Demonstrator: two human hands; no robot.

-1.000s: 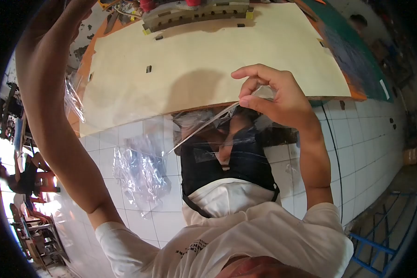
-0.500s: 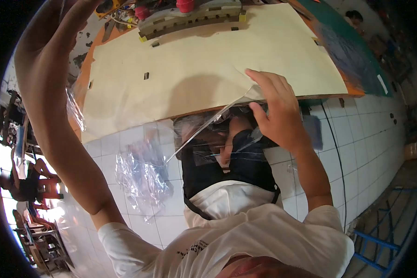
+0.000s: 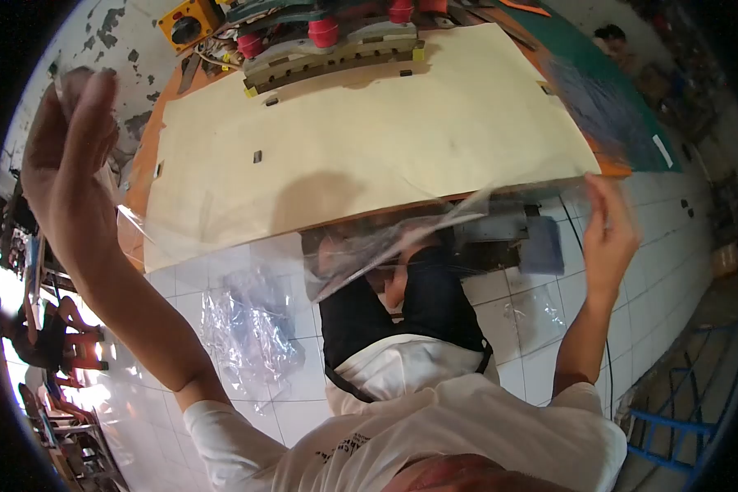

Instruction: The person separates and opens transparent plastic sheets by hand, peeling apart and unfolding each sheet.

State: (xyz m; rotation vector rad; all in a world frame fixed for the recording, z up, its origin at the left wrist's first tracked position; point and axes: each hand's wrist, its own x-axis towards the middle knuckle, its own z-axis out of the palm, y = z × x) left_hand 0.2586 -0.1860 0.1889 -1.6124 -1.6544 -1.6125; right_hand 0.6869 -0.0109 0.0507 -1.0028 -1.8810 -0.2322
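My left hand (image 3: 70,152) is raised at the upper left, its fingers curled together; what they hold, if anything, is hidden. Out at the right, my right hand (image 3: 611,225), slightly blurred, pinches an edge of clear plastic film (image 3: 385,246) near the table's right front corner. The film hangs loosely across the front edge and over my lap, with a folded, shiny strip in its middle. Behind it lies a cream sheet (image 3: 369,139) with small dark slots. A grey metal bar (image 3: 336,59) with red knobs (image 3: 323,33) stands across the sheet's back edge.
Crumpled clear plastic (image 3: 254,324) lies on the white floor tiles at left. A yellow control box (image 3: 187,26) is at the back left. Green surface (image 3: 644,135), black cable (image 3: 605,328) and blue metal frame (image 3: 668,439) are at right. Other people (image 3: 611,37) appear in the background.
My right hand has moved right, drawing the film's edge out and closing on it. My left hand has come lower into view. The view has shifted to show more of the machine.
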